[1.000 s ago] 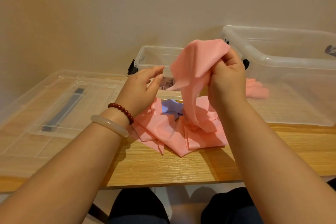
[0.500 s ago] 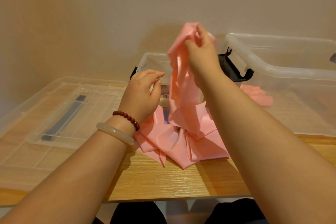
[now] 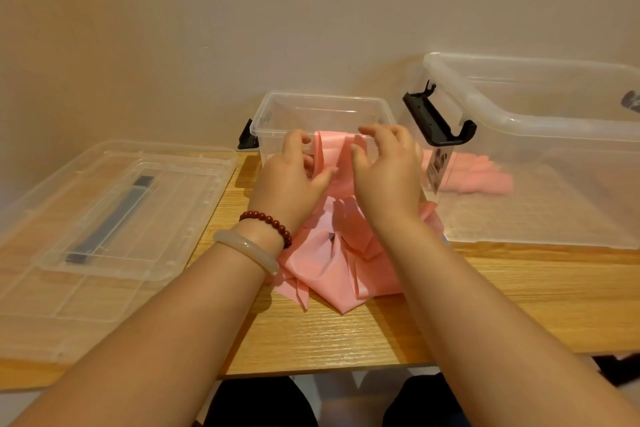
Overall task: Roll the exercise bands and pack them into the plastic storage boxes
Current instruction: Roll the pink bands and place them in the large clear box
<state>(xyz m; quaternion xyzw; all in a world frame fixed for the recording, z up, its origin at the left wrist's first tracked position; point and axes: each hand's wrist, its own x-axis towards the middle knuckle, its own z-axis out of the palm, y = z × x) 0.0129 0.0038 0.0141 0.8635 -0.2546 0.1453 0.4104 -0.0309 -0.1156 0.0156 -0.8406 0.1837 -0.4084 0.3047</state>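
**Band end gripped for rolling**

A large storage box [image 3: 519,121] holding pink rolls [image 3: 478,173] is seen at 2 o'clock, and a clear lid [image 3: 114,204] at 9. The pink exercise band [image 3: 332,260] is heaped at centre, before the small storage box [image 3: 322,107] at 12. Its upper end is pinched by the left hand [image 3: 287,180] and the right hand [image 3: 388,177]. A tight, even first turn is advised.

Honestly, nothing here can be read. The only printed thing I can spot is a sticker [image 3: 437,168] on the left end wall of the big box [image 3: 540,125], just below its black latch [image 3: 437,121]. It has some dark print and maybe a small picture near the top. It's angled away, blurry and too small to make out any word, brand or number.
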